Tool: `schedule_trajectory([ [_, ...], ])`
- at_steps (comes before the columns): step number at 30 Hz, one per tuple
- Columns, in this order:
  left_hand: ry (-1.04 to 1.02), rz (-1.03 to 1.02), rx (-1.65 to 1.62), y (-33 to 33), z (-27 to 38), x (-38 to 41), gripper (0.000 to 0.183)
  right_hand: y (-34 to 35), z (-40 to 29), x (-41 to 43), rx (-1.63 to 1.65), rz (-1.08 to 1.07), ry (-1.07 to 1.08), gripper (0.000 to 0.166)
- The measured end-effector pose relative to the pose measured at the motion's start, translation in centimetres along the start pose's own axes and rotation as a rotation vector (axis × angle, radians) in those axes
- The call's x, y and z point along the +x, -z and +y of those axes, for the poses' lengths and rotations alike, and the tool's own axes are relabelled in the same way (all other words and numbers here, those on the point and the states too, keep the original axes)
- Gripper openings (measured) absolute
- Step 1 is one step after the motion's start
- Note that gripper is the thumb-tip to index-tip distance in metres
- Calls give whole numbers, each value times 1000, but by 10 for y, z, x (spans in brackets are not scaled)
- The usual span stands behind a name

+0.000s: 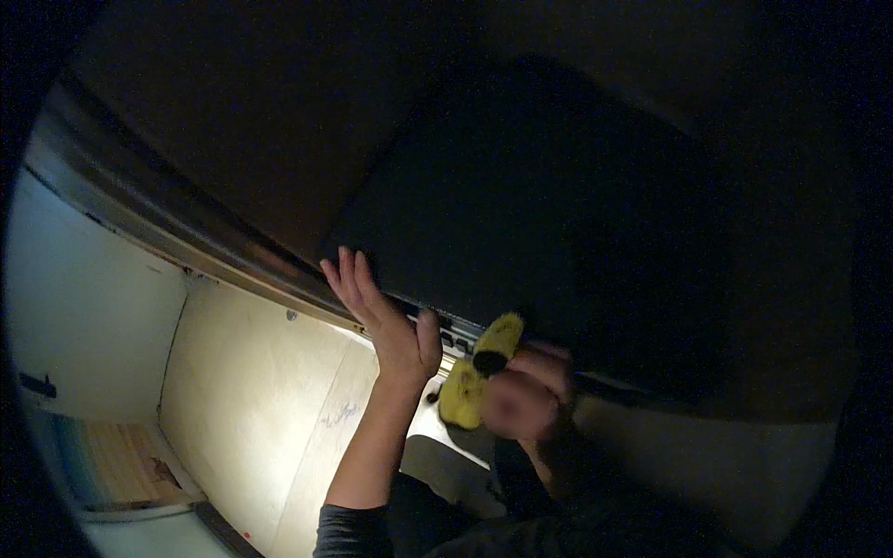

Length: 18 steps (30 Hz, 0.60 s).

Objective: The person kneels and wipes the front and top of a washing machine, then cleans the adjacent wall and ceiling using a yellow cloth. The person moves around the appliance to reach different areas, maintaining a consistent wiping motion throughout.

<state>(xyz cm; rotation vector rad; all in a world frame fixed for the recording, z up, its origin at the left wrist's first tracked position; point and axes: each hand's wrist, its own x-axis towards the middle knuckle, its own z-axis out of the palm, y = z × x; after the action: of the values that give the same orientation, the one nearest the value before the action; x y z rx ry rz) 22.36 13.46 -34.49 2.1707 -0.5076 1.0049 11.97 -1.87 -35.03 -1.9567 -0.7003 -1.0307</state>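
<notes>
My left hand (391, 324) is raised with its fingers and thumb apart, holding nothing. It lies along the lower left edge of a large dark flat panel (502, 202); whether it presses on the panel is unclear. My right hand (530, 397) is blurred, and its fingers are partly hidden. Against it is a fuzzy yellow item (460, 397) with black parts, which looks like a plush toy, and the hand appears closed on its right side. Small dark blocks or slots (453, 342) line the panel's edge between the hands.
A wooden edge strip (230, 279) runs diagonally at the left. Beyond it is a lit pale surface (258, 370) with a scribbled mark and a seam. At lower left are wood-grain boards (122, 460) and a small dark fitting (38, 385). The upper and right areas are very dark.
</notes>
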Motion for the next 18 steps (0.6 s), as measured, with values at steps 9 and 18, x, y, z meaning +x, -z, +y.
schedule_trajectory([
  [9, -134, -36, 9, 10, -10, 15, 81, 2, -24, -5, -383, 173, -98, 25],
  [18, -203, -97, 3, -4, -18, 15, 80, 15, -23, -12, -807, 406, -199, 22],
])
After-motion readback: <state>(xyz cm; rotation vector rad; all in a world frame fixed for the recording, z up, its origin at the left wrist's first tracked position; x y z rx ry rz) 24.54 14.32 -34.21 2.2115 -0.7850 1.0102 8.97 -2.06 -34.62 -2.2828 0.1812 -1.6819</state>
